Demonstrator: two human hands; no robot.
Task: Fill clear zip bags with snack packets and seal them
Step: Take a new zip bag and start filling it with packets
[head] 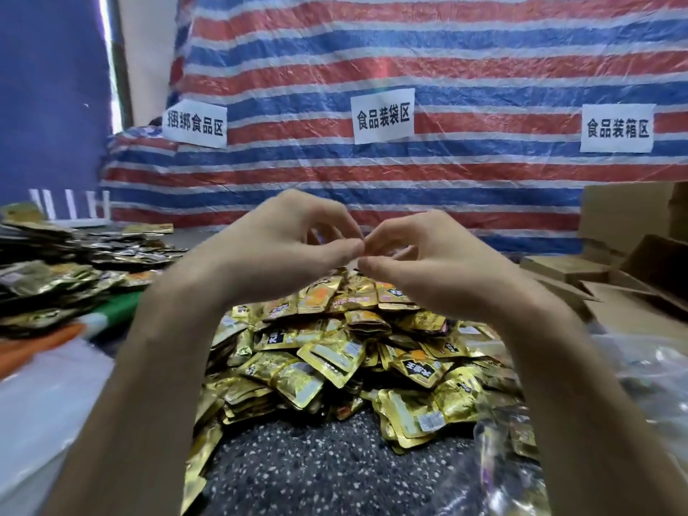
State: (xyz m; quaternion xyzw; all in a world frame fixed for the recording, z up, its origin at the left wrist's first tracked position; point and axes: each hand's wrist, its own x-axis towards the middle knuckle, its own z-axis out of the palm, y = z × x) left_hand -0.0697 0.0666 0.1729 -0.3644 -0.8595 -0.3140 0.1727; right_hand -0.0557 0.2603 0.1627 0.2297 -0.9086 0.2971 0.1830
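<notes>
My left hand (283, 251) and my right hand (439, 262) are raised side by side above a heap of gold snack packets (353, 351). Their thumbs and forefingers meet at the middle and pinch something thin and clear, which looks like the edge of a clear zip bag (395, 252). That bag is barely visible, and the rest of it cannot be made out. Some of the packets in the heap are banded into small stacks. The heap lies on a dark speckled table (316, 463) between my forearms.
A second pile of gold and dark packets (56, 277) lies at the left. Clear plastic bags (651, 370) lie at the right, with flat cardboard boxes (633, 262) behind them. A striped tarp (372, 68) bearing paper signs forms the back wall. White sheeting (44, 411) covers the near left.
</notes>
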